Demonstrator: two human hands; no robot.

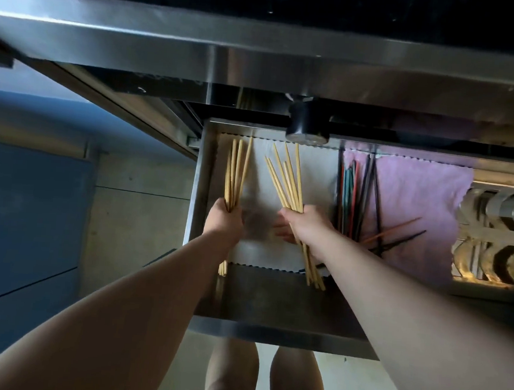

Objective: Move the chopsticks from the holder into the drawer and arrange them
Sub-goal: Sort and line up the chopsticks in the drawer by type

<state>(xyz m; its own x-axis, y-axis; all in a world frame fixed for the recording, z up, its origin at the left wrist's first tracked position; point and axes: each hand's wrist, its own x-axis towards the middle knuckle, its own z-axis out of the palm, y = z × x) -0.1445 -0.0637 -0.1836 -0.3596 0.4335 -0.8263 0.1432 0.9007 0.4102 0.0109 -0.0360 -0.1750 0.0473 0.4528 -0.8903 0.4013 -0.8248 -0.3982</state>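
The left hand [225, 215] is closed in a fist around a bundle of pale bamboo chopsticks [235, 174], held near the middle of their length so the tips fan slightly toward the back of the drawer and the butts stick out below the wrist. This bundle lies along the left wall of the open steel drawer [269, 332]. The right hand [304, 224] is likewise clenched around a second bundle of bamboo chopsticks [286, 178], which slants up and to the left, its tips spread apart over a white liner cloth [318, 175] on the drawer floor. The lower ends of that bundle reach past the cloth's near edge.

To the right, dark and coloured chopsticks [352, 196] lie in a loose row where the white cloth meets a pink cloth [415, 195]; a few of them lie crossed on the pink cloth. A black round knob [308, 122] hangs under the counter edge above the drawer.
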